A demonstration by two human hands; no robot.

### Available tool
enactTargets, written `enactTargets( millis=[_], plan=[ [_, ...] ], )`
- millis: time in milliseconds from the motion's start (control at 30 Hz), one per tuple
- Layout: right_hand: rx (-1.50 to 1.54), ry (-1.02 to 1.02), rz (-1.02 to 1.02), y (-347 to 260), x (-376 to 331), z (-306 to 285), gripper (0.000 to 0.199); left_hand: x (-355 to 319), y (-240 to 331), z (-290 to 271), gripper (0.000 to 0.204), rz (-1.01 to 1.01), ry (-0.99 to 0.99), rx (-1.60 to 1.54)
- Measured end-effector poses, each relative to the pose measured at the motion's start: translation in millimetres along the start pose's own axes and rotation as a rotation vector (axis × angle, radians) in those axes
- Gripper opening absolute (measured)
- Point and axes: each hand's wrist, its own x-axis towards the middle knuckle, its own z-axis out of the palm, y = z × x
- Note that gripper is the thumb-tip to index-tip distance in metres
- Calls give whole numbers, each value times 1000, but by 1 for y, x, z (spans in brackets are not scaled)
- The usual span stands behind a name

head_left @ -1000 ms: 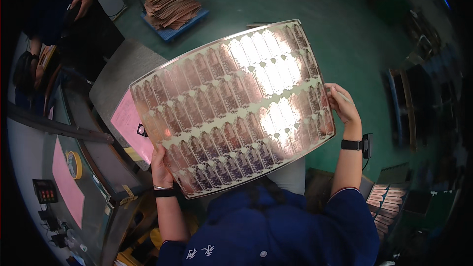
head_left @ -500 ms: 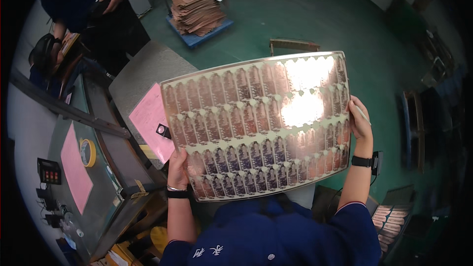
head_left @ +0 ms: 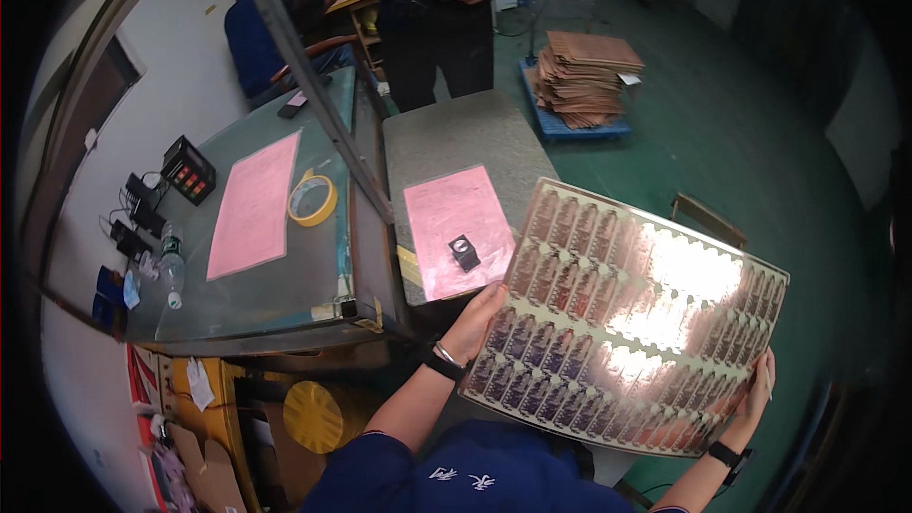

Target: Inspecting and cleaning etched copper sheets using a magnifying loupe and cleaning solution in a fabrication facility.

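Observation:
A large flat circuit board panel (head_left: 570, 271) with rows of repeated copper-coloured patterns is held up, tilted, at the right. Bright light glares off its middle. My left hand (head_left: 475, 321) grips its left edge, the fingers hidden beneath. On the opposite edge, my right hand (head_left: 756, 391) is closed round the rim, with a thin pale stick, perhaps a pen (head_left: 768, 380), also in its fingers. Left of the panel, a small black folding magnifier (head_left: 464, 252) lies on a pink sheet (head_left: 437, 204), on a grey table (head_left: 456, 128).
A green-topped bench (head_left: 323, 138) at the left bears another pink sheet (head_left: 255, 199), a yellow tape roll (head_left: 312, 200), a plastic bottle (head_left: 172, 261) and a black box (head_left: 188, 169). A person (head_left: 418, 0) stands beyond the table. Brown sheets (head_left: 584, 81) are stacked on a blue trolley (head_left: 579, 130).
The view has swung left, bringing the bench and the standing person nearer the middle. In the picture the panel has shifted right and tilted, right side lower; both hands still hold it.

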Motion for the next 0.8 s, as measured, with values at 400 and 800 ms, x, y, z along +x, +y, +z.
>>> enactTargets(
  millis=[400, 800],
  plan=[
    [-11, 145, -46, -1, -6, 1, 20, -1, 3, 9, 25, 205, -81, 137],
    [618, -125, -632, -23, 6, -29, 47, 14, 21, 19, 8, 831, -117, 645]
  ],
)
